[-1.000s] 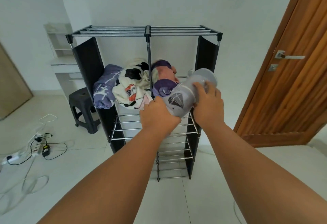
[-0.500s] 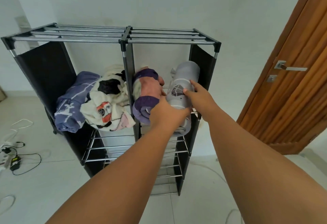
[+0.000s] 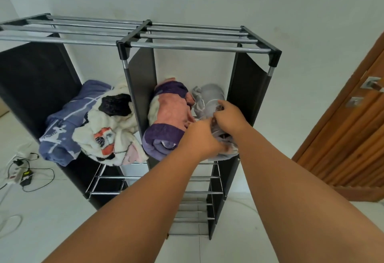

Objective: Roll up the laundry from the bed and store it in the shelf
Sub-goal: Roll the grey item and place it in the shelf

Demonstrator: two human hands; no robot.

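A rolled grey garment [image 3: 212, 98] lies on the upper right tier of the metal shelf [image 3: 187, 46], against the black right side panel. My left hand [image 3: 199, 138] grips its near end from the front. My right hand [image 3: 228, 115] rests on top of the roll with fingers curled into the cloth. To its left lies a purple and pink roll [image 3: 166, 121]. In the left compartment sit a white, black and orange roll [image 3: 108, 129] and a blue patterned roll [image 3: 62, 134].
Lower tiers of the shelf [image 3: 197, 196] are bare bars. A wooden door [image 3: 353, 138] with a metal handle stands to the right. A power strip and cables [image 3: 20, 173] lie on the white floor at the left. A white wall is behind the shelf.
I have stepped closer to the shelf. The grey roll has gone from being held in the air in front of the shelf to lying on the upper right tier, deeper in.
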